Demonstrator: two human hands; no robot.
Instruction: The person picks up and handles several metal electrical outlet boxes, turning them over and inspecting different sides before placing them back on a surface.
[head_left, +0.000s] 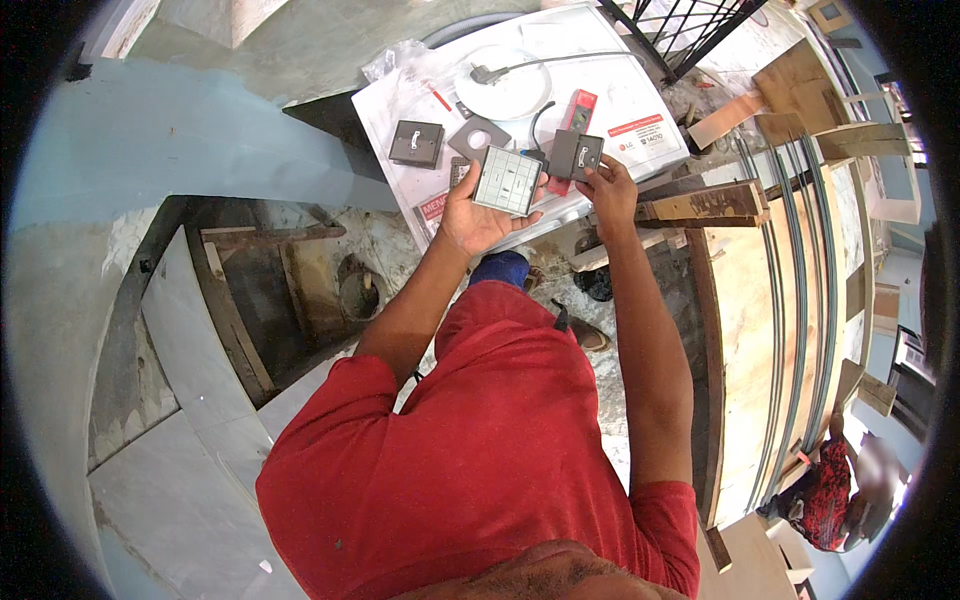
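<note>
My left hand (474, 231) holds a square plate (508, 180) on its palm and fingers. The plate has a pale gridded face, small dark marks and a dark rim. In my right hand (615, 191) is a dark square box (568, 152) with a white logo, gripped at its lower right corner. Both are held above a white appliance-like top (645, 161) that bears printed LG labels. A similar dark box (416, 142) lies to the left. Between them rests a dark square frame (499, 136) with a round hole, partly hidden by the plate.
A white disc (517, 97) and a power plug (484, 73) with cable lie farther back. A red package (582, 110) sits behind the held box. Plastic wrap (394, 60) is at the far left. Boards (701, 206) and long rods (799, 330) stand right; another person (825, 487) is lower right.
</note>
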